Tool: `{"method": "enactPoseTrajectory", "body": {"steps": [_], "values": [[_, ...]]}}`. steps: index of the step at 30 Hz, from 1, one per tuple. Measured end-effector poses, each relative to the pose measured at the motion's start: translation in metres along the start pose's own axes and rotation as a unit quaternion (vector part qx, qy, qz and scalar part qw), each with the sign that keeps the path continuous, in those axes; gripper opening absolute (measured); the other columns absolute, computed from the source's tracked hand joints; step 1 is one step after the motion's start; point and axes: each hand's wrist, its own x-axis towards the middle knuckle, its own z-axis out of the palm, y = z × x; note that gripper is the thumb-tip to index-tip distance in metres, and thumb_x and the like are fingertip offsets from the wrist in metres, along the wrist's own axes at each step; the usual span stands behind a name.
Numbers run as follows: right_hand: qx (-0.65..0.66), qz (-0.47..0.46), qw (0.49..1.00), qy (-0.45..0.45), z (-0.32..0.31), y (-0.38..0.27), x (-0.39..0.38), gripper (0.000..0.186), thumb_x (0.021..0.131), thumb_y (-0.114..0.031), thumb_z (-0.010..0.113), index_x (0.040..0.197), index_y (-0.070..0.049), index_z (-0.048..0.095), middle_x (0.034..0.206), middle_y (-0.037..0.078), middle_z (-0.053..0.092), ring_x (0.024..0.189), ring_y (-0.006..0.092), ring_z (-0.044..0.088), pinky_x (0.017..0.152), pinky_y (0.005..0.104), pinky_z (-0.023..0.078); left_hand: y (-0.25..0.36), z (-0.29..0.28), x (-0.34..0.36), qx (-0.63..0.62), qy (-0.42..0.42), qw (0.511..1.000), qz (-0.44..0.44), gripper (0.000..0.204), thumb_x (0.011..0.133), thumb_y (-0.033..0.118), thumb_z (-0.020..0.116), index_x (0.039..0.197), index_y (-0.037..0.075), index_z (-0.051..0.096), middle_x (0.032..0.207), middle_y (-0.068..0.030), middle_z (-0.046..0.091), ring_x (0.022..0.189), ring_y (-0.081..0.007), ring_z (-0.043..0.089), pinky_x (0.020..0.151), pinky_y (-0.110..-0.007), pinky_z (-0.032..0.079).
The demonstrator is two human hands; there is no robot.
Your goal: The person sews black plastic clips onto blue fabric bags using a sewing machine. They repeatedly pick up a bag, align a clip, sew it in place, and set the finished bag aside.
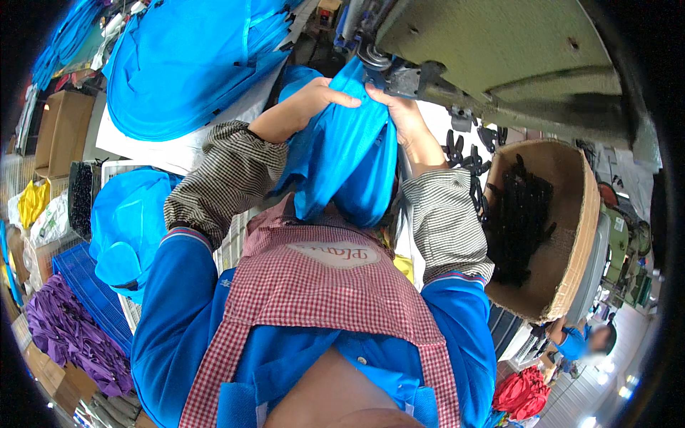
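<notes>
A bright blue piece of cloth (342, 160) hangs in folds between my two hands, its top at the foot of a green sewing machine (492, 57). My left hand (317, 101) is closed on the cloth's upper left side, thumb lying over it. On the other side my right hand (401, 118) pinches the cloth's upper edge close beside the machine's metal presser parts (385, 71); some of its fingers are hidden behind the fabric. The cloth's lower folds drop toward my checked apron (328, 285).
Flat blue cloth pieces (185, 71) lie stacked at the upper left. Below them is a blue fabric item (132, 221). A cardboard box (571, 235) with black strap-like pieces (517, 221) stands right of my arm. Purple cloth (68, 332) sits far left; another person (578, 342) is far right.
</notes>
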Motion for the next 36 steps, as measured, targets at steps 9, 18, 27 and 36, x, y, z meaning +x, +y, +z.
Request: {"method": "enactPoseTrajectory", "body": {"steps": [9,18,27,36], "values": [[-0.017,-0.072,0.997,0.018,0.008,0.003,-0.018,0.038,0.076,-0.02,0.067,0.102,0.005,0.056,0.093,0.013,0.061,0.081,0.0216,0.059,0.075,0.0331,0.048,-0.007,-0.009,-0.005,0.155,-0.052,0.986,0.043,0.037,0.074,0.023,0.067,0.102,0.0,0.059,0.095,-0.0069,0.062,0.085,-0.0152,0.058,0.078,-0.029,0.044],[-0.568,-0.104,0.73,0.366,-0.197,0.085,-0.107,0.027,0.072,-0.022,0.065,0.088,0.0,0.064,0.083,0.013,0.064,0.074,0.0322,0.061,0.068,0.0371,0.048,-0.008,0.005,-0.012,0.092,0.006,0.996,-0.014,0.048,0.073,0.025,0.068,0.109,-0.003,0.053,0.1,-0.0121,0.06,0.089,-0.0216,0.059,0.081,-0.035,0.046],[-0.379,-0.077,0.825,0.412,-0.183,0.071,-0.099,0.026,0.07,-0.018,0.068,0.089,-0.001,0.064,0.076,0.014,0.064,0.071,0.025,0.061,0.068,0.032,0.047,-0.008,0.005,-0.012,0.07,-0.004,0.997,-0.027,0.047,0.073,0.025,0.068,0.109,-0.001,0.054,0.102,-0.0131,0.06,0.091,-0.0231,0.058,0.082,-0.035,0.045],[-0.548,-0.569,0.598,0.137,0.003,0.01,-0.099,0.042,0.057,-0.005,0.062,0.098,-0.011,0.064,0.082,0.005,0.056,0.076,0.0222,0.053,0.067,0.0334,0.044,-0.013,-0.009,-0.008,0.094,-0.031,0.995,-0.022,0.04,0.077,0.026,0.064,0.108,0.003,0.056,0.099,-0.0076,0.062,0.086,-0.0169,0.06,0.079,-0.031,0.046]]}}
